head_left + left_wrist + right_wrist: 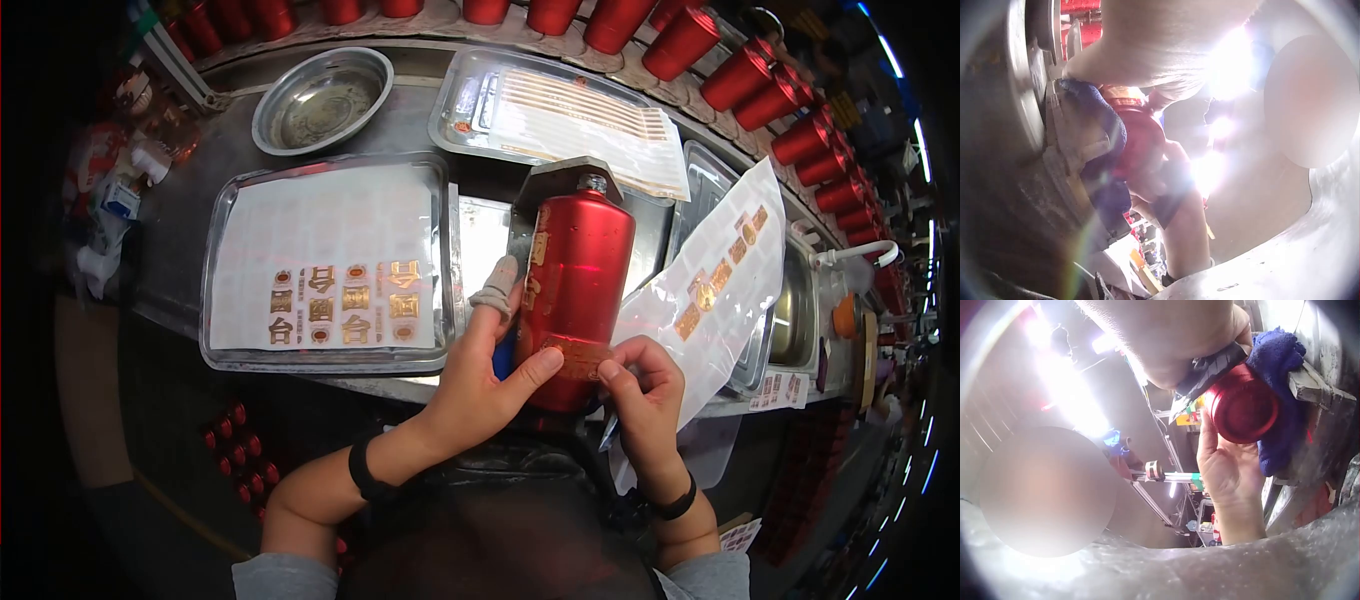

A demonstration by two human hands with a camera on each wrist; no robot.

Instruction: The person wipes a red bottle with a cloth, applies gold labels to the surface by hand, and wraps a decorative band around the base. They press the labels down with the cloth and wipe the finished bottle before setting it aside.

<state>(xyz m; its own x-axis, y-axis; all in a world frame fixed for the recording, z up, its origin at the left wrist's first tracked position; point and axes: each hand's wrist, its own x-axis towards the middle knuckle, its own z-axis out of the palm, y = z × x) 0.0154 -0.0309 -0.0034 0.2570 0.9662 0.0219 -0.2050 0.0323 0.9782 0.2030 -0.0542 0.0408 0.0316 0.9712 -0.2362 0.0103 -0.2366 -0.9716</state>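
Note:
A glossy red bottle lies tilted in a cradle, neck away from me. My left hand holds its left side; the thumb presses the end of a gold decal strip low on the bottle. A pale wrap covers one left fingertip. At the bottle's lower right, my right hand pinches the strip's other end between thumb and forefinger. The right wrist view shows the round red bottle base, a dark flat piece by the right fingers, and blue cloth beside the bottle.
Left of the bottle, a metal tray bears a sheet of gold decals. Another decal sheet leans at right. Behind stand a metal bowl and a tray of strips. Red bottles line the back; a sink is right.

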